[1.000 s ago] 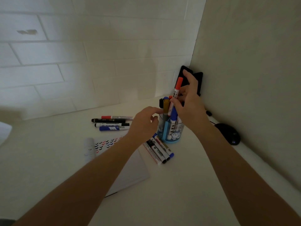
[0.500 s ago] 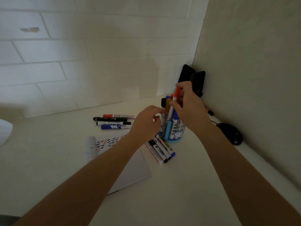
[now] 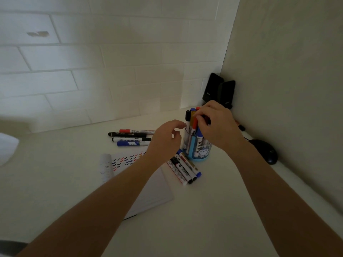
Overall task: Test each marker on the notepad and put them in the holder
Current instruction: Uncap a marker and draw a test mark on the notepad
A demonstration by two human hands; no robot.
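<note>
A clear holder with a blue base (image 3: pixel 199 154) stands near the corner with several markers upright in it. My right hand (image 3: pixel 217 125) rests over its top, fingers pinched on the orange-capped marker (image 3: pixel 194 125), which sits low among the others. My left hand (image 3: pixel 165 140) hovers just left of the holder, fingers curled and apart, holding nothing. The notepad (image 3: pixel 130 160) lies under my left forearm, its top rows filled with coloured test marks. Several markers (image 3: pixel 130 139) lie in a row behind the pad, and three more markers (image 3: pixel 184 168) lie beside the holder's base.
Two black speakers (image 3: pixel 220 91) stand in the corner behind the holder. A black mouse (image 3: pixel 266 151) lies by the right wall with its cable running back. A rolled white paper (image 3: pixel 106 166) lies at the pad's left edge. A white object (image 3: pixel 6 147) sits at the far left.
My right hand has lowered the orange-capped marker from above the holder down into it. My left hand has stayed beside the holder.
</note>
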